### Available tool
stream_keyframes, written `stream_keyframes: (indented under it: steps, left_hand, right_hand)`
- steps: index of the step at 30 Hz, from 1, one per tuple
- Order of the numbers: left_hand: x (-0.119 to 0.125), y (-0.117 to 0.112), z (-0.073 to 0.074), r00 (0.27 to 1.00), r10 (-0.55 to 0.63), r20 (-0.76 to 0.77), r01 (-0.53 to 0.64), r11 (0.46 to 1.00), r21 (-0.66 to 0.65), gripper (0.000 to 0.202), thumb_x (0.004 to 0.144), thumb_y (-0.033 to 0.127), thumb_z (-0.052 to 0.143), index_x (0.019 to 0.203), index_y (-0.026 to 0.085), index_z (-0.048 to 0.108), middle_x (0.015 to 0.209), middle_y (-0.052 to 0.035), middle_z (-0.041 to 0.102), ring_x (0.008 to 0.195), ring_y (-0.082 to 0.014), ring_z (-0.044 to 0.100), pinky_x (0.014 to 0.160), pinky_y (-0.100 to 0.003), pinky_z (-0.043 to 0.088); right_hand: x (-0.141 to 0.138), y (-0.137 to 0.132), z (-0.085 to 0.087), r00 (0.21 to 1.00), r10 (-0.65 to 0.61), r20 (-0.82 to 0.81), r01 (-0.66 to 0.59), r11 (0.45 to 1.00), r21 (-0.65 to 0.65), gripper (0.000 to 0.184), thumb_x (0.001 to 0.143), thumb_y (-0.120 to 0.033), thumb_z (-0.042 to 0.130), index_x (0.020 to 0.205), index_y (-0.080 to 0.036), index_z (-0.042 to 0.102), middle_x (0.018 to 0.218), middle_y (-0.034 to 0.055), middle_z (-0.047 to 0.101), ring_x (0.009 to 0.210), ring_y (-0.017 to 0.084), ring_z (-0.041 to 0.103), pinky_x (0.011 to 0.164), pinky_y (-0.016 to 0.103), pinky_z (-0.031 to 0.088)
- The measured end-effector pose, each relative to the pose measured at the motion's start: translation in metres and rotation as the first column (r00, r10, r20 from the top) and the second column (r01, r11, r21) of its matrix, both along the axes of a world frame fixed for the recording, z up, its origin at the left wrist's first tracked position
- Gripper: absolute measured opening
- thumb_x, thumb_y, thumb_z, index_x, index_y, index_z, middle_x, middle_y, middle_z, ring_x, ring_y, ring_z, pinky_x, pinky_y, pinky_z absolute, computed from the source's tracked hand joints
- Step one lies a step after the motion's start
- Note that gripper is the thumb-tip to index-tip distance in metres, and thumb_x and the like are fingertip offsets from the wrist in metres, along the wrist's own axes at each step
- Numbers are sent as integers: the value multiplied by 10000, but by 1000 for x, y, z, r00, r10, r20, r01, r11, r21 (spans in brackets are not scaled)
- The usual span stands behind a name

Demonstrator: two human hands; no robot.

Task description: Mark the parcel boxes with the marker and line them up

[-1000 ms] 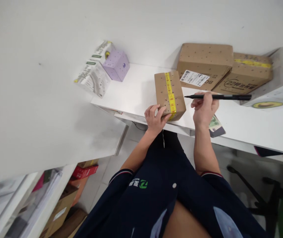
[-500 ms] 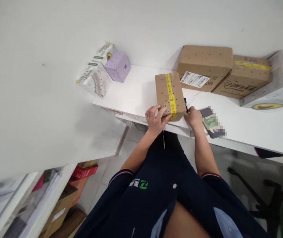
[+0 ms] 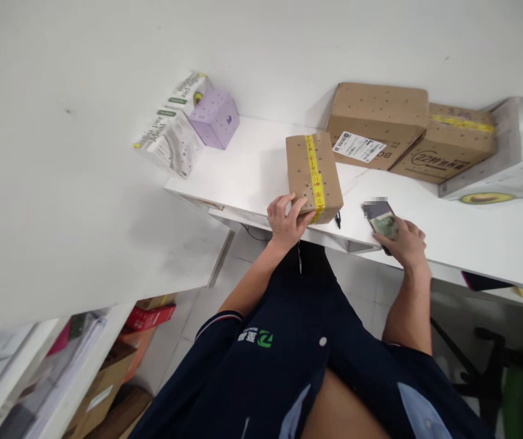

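A small brown cardboard box with yellow printed tape lies on the white desk. My left hand grips its near left corner, fingers on top and thumb at the front side. A black pen pokes out beside the box's near right corner, the rest of it hidden. Farther right, my right hand is closed around the near end of a dark phone, which has a green banknote showing on its back. Part of the phone is blurred out by pixels.
Larger cartons and a white box with an avocado picture line the wall at right. At the left stand a lilac box and white printed packages. The desk's front edge runs before my body.
My right hand has left the pen by the box and moved right to grasp the phone, which has shifted slightly left. My left hand stays on the box.
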State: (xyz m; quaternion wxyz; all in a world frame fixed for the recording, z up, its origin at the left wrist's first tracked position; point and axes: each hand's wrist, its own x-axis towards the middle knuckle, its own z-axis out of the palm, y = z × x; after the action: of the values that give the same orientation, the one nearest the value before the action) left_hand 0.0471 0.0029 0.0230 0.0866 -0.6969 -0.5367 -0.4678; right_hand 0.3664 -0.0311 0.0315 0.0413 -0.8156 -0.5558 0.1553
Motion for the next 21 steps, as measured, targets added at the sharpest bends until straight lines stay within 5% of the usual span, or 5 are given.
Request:
stream_keyframes:
  steps: [6,9,12,16,21]
  left_hand:
    - [1,1,-1,1000,7,-1,-7,1000,-26,440,916,593,555,1106,229,713,1161,-143,638,1127,-267,594,1023,-422,435]
    - [0,0,0,999,27,-22,-26,998,52,403,925,562,562,1097,233,718,1143,-135,645,1108,-258,597,1001,-404,448]
    - [-1,0,1,999,31,-36,-30,999,35,408,929,568,548,1096,236,718,1147,-133,646,1114,-257,592,1001,-400,446]
    - [-2,0,1,1000,10,-8,-11,997,-80,459,919,612,530,1102,231,710,1173,-145,635,1144,-268,585,1034,-422,427]
    - [1,0,0,999,3,37,3,989,-149,510,919,640,499,1107,211,699,1199,-166,617,1176,-284,573,1052,-448,419]
  right_hand:
    - [-8,-6,-7,986,131,100,-139,987,80,769,824,-535,570,1479,-151,451,1317,233,581,1186,386,520,953,501,435]
    - [-16,-7,-5,997,52,65,-60,989,136,854,763,-536,615,1482,-111,442,1256,253,613,1148,398,552,954,533,438]
    - [-18,-13,-2,973,-77,-218,124,970,211,908,693,-532,655,1475,-120,450,1227,214,645,1106,357,601,952,520,474]
    - [-33,-28,13,600,-72,-797,332,928,166,844,706,-560,588,1439,-163,452,1222,169,663,1004,291,672,830,455,558]
    - [-85,-47,49,33,99,-995,223,969,103,782,807,-713,316,1336,-182,539,1250,203,662,1075,339,675,739,489,584]
